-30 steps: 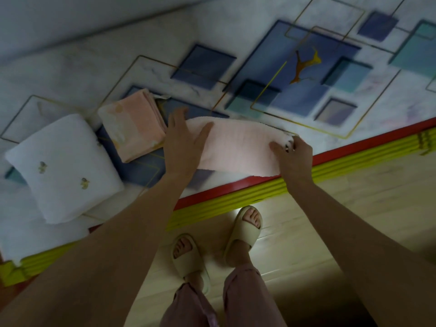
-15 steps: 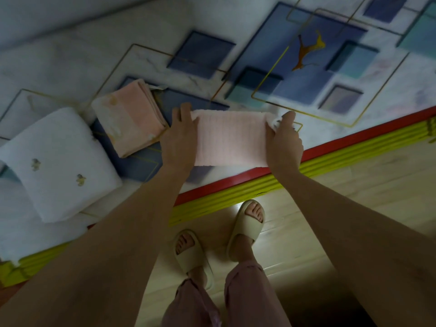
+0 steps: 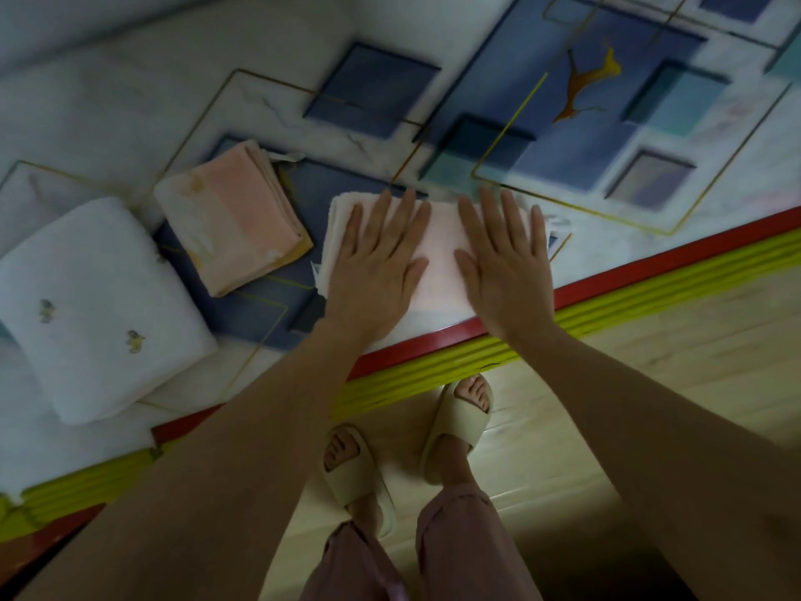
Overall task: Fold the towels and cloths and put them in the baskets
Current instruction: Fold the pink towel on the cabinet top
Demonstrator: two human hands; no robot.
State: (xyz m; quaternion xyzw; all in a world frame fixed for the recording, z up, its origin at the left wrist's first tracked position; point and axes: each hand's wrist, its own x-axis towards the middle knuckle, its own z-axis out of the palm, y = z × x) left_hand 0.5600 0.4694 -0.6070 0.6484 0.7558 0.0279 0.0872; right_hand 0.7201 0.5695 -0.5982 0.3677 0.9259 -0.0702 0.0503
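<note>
A soft, pale pink towel [image 3: 437, 249], folded into a thick rectangle, lies near the red edge of a patterned mat [image 3: 520, 136] as the left hand [image 3: 375, 271] and right hand [image 3: 503, 266] press it flat, fingers spread.

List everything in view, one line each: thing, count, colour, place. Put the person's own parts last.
pink towel: 1, pale pink, folded, near the front edge of the patterned surface, under both hands
peach cloth: 1, peach and cream, folded, left of the pink towel
white towel: 1, white with small motifs, folded, far left
patterned surface: 1, white with blue and teal squares and gold lines
edge trim: 1, red over yellow, along the surface's front
floor: 1, light wood, below
slippers: 2, cream, on the feet
trousers: 1 pair, dusty pink
left hand: flat on the pink towel
right hand: flat on the pink towel
</note>
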